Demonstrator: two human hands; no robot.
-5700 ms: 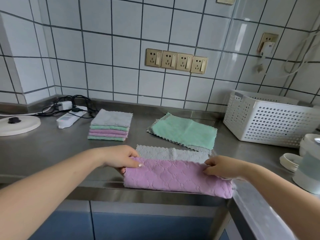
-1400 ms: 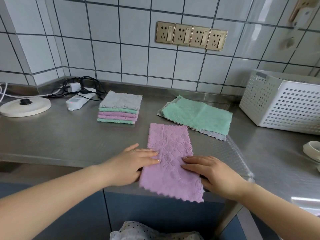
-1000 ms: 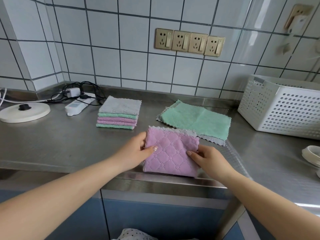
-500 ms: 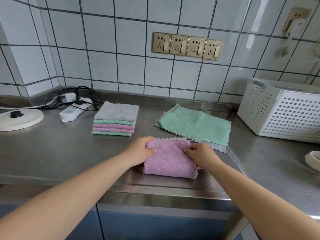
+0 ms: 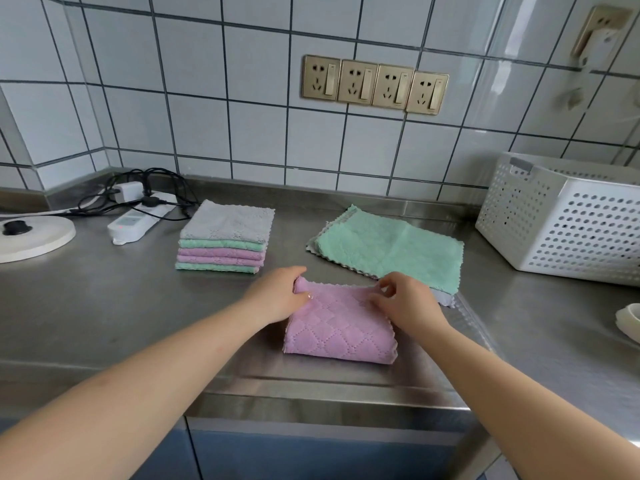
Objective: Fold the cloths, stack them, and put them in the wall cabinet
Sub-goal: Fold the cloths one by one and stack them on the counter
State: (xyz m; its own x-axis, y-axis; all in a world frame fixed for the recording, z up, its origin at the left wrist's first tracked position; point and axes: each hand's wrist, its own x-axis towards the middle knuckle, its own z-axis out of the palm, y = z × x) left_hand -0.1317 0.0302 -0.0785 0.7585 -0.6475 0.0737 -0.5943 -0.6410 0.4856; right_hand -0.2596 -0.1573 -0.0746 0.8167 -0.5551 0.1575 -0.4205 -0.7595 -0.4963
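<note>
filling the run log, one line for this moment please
step: folding pink cloth | left hand: grips far-left corner | right hand: pinches far edge | folded stack: untouched

No text, label, brand, number or sign can be read. The four brass-coloured wall sockets (image 5: 374, 84) on the far tiled wall and the white power strip (image 5: 138, 221) at far left show no legible marking.
</note>
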